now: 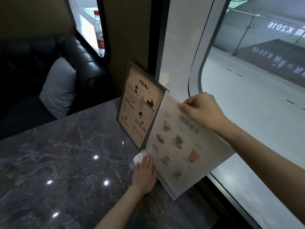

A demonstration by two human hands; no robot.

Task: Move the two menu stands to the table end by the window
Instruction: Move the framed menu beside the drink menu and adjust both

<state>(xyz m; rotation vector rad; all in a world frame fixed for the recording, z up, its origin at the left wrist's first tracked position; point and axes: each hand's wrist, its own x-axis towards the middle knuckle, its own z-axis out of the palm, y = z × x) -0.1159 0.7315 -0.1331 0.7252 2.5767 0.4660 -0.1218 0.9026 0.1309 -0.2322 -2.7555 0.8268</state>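
Menus stand side by side at the worktop [66,154] end by the window [247,113]. Right hand [201,109] pinches the pale menu stand [179,146] by its top edge; left hand [145,174] rests flat at its base. Dark menu stand [140,106] stands upright just behind, touching it.

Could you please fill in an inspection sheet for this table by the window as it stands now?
Surface: dark marble table, glossy, light spots reflected.
Job's things: brown menu stand upright at the window end; pale drinks menu stand beside it, tilted.
Clutter: small white object under the left fingertips.
Grippers: right hand pinches the pale stand's top edge; left hand at its base.
Cables: nothing seen.
Surroundings: window, black sofa, grey cushion, water bottle on the ledge.
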